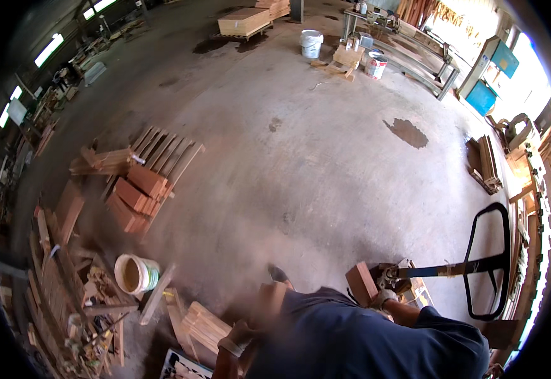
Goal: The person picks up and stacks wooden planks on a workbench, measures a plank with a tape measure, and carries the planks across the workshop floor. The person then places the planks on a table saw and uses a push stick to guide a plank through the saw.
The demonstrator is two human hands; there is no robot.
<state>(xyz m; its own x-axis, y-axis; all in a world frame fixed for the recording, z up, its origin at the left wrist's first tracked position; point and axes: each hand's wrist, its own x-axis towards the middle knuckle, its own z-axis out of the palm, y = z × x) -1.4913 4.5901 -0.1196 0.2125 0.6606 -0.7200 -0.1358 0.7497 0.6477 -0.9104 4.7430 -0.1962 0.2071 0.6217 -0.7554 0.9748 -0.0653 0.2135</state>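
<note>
At the lower middle, my left hand (pixel 239 335), in a work glove, is beside a stack of light wooden boards (pixel 205 326). Blur and shadow hide its fingers, so I cannot tell whether it grips anything. A blurred tan block-like piece (pixel 272 295) shows just above it, near a dark shoe (pixel 278 274). To the right, my gloved right hand (pixel 384 298) is closed at the near end of a reddish-brown wooden block (pixel 362 283). That block sits tilted beside the base of a pallet jack, whose blue shaft and black loop handle (pixel 506 252) extend to the right.
A wooden pallet (pixel 184 158) carries reddish boards (pixel 138 192) at left. Nearer are a white bucket (pixel 152 278) and a scrap wood pile (pixel 98 316). Farther off stand another bucket (pixel 311 45), a metal-framed workbench (pixel 414 72) and a blue-panelled machine (pixel 481 96). A dark stain marks the floor.
</note>
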